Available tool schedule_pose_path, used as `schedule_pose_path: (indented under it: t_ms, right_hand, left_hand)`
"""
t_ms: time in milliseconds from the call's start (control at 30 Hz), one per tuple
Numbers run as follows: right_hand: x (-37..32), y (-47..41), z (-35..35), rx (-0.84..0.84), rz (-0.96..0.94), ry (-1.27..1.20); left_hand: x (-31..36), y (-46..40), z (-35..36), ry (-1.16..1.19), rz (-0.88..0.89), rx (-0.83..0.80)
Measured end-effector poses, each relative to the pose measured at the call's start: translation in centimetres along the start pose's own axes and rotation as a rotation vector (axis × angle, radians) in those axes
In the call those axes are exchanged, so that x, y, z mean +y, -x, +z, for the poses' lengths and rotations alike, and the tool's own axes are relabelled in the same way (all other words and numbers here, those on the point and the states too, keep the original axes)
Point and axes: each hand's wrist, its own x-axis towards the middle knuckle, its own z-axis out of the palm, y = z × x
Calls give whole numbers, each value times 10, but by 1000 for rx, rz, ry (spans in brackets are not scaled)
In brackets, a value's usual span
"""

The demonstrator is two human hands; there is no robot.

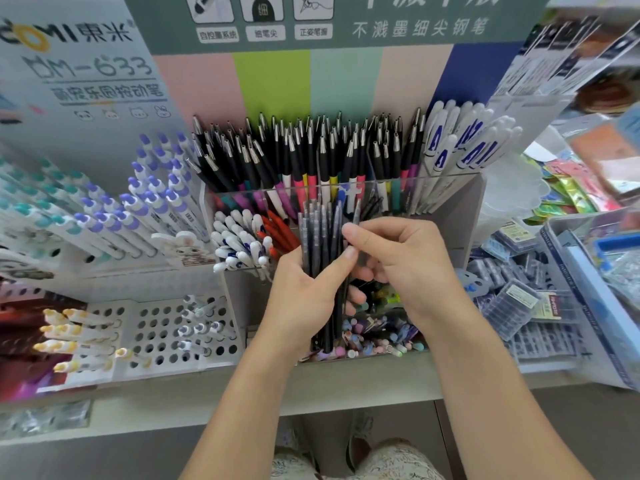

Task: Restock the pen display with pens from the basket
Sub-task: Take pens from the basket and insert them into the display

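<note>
My left hand (304, 292) grips a bundle of dark grey pens (320, 233), held upright in front of the clear acrylic pen display (460, 209). My right hand (398, 258) pinches one pen of that bundle near its top, between thumb and forefinger. The display's back tier is packed with black-tipped pens (311, 150) and white pens with blue letters (460, 140). A middle compartment holds white and red pens (249, 244). The front compartment below my hands holds small pastel-capped pens (374, 337). No basket is in view.
Left of the display stand white racks with purple-capped pens (145, 199), teal-capped pens (38, 202) and a perforated holder (159, 330) with a few yellow-tipped pens. On the right lie packs of refills (512, 299) and a grey bin (588, 289). The shelf edge runs below.
</note>
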Motion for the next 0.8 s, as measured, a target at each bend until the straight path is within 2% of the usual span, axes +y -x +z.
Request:
schedule_pose_path:
  t_ms: [100, 200, 333, 533, 800]
  right_hand:
    - [-3, -3, -3, 112, -16, -49]
    - [-12, -5, -11, 220, -179, -141]
    - [-13, -10, -17, 406, -412, 22]
    - [22, -15, -10, 409, -454, 340]
    - [41, -31, -3, 416, -361, 494]
  left_hand:
    - [1, 0, 5, 115, -69, 107]
    - [-2, 0, 6, 33, -10, 163]
    - [-5, -2, 2, -82, 60, 216]
    - [-4, -2, -1, 23, -33, 161]
    - [-3, -2, -2, 232, -207, 71]
